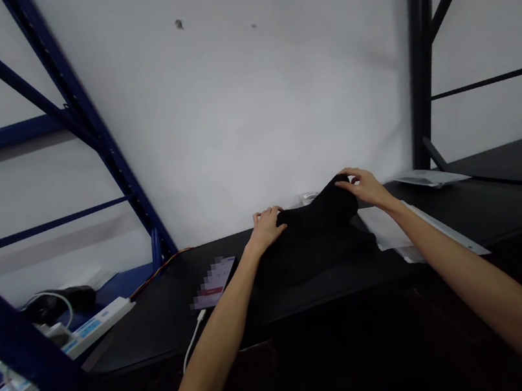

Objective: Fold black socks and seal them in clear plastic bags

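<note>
A piece of black cloth (318, 229) lies partly on the black shelf, its far edge lifted between my two hands. My left hand (266, 227) pinches the cloth's left corner, low near the shelf surface. At the right corner, held higher, my right hand (360, 186) grips the edge between thumb and fingers. The cloth sags between the two grips, and its near part blends into the dark surface, so its full outline cannot be made out. What kind of cloth item it is does not show.
Left of the cloth a phone (215, 284) lies with a white cable plugged in. White plastic packets (386, 229) lie to the right, another packet (430, 177) behind them. Power strips (97, 326) run along the left by a blue rack post (106, 146). A white wall (247, 106) closes the back.
</note>
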### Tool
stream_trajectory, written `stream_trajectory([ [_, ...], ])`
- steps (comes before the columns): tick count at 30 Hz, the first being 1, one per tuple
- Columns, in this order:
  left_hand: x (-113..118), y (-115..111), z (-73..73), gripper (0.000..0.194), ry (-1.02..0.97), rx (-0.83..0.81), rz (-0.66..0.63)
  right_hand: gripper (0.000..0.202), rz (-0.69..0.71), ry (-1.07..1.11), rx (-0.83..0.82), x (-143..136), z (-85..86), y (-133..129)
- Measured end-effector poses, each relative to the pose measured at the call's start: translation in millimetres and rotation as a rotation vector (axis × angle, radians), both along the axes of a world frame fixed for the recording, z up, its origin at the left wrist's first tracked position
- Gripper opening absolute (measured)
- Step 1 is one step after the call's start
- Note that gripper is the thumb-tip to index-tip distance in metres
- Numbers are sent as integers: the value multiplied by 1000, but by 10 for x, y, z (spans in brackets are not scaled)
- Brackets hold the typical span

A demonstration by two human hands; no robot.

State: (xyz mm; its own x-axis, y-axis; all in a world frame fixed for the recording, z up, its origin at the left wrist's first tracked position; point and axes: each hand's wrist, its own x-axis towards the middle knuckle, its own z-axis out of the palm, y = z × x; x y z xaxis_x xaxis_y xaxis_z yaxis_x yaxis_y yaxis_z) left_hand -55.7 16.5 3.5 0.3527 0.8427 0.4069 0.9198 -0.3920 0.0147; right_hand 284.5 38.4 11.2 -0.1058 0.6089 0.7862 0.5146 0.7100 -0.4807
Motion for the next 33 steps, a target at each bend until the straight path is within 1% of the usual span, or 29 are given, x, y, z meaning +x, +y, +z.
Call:
stream_trajectory([
  [2, 19, -66, 62, 29, -22, 91, 13, 29, -30, 41, -14, 8, 14, -28],
  [3, 25, -101, 100, 26, -37, 136, 18, 30, -38, 64, -20, 12, 22, -42],
  [5, 32, -169, 189, 27, -72, 219, 27, 32, -18, 113, -34, 15, 39, -66],
  [9, 23, -291, 380, 27, -129, 355, 36, 38, 70, 264, -63, 14, 73, -87],
  [13, 13, -400, 516, 31, -210, 423, 70, 42, 112, 411, -162, 20, 83, -94],
  [15, 6, -436, 559, 32, -248, 460, 87, 42, 172, 460, -237, 11, 90, -93],
  [18, -13, -443, 611, 30, -290, 510, 91, 40, 317, 510, -305, -50, 138, -54],
  [20, -26, -420, 647, 28, -319, 533, 96, 36, 384, 525, -265, -124, 201, 4],
  [22, -32, -396, 682, 27, -359, 574, 89, 32, 386, 527, -166, -208, 271, 63],
  [25, -29, -417, 732, 28, -417, 659, 34, 30, 271, 496, -24, -289, 326, 68],
  [27, -41, -500, 765, 27, -408, 680, 2, 32, 207, 437, 0, -268, 308, -20],
  [29, -88, -647, 793, 26, -324, 604, -11, 35, 199, 327, -52, -170, 260, -169],
  [30, -128, -741, 800, 25, -251, 510, -10, 36, 209, 243, -102, -96, 232, -255],
  [31, -177, -843, 801, 24, -159, 375, -5, 38, 225, 139, -162, -13, 207, -342],
  [32, -231, -946, 792, 22, -69, 206, 0, 40, 262, 21, -241, 71, 185, -426],
  [33, -285, -1041, 775, 20, 19, -6, -14, 44, 315, -99, -338, 149, 169, -502],
])
